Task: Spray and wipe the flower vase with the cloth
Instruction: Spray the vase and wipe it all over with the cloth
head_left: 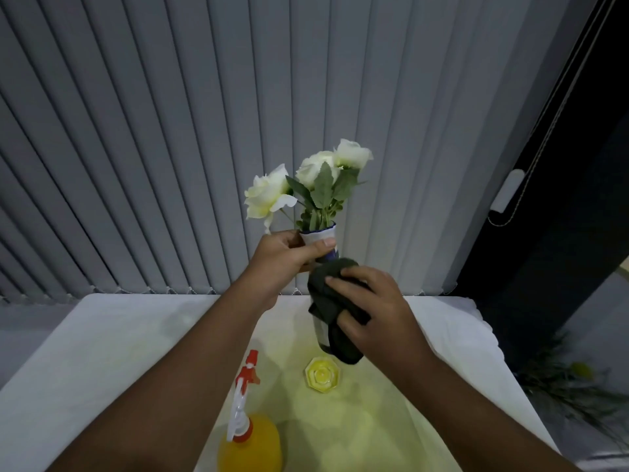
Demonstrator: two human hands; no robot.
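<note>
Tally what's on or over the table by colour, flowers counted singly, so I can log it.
White: 4, three flowers and the vase
Dark: 1, the cloth
Yellow: 2, the spray bottle and the small dish
Total: 7

Both bare forearms reach forward and up from the lower edge of view. The left hand (284, 258) curls closed around the vase (320, 238) neck, thumb across the front. The right hand (369, 310) presses the cloth (328, 301) against the vase body, fingers spread over it.
</note>
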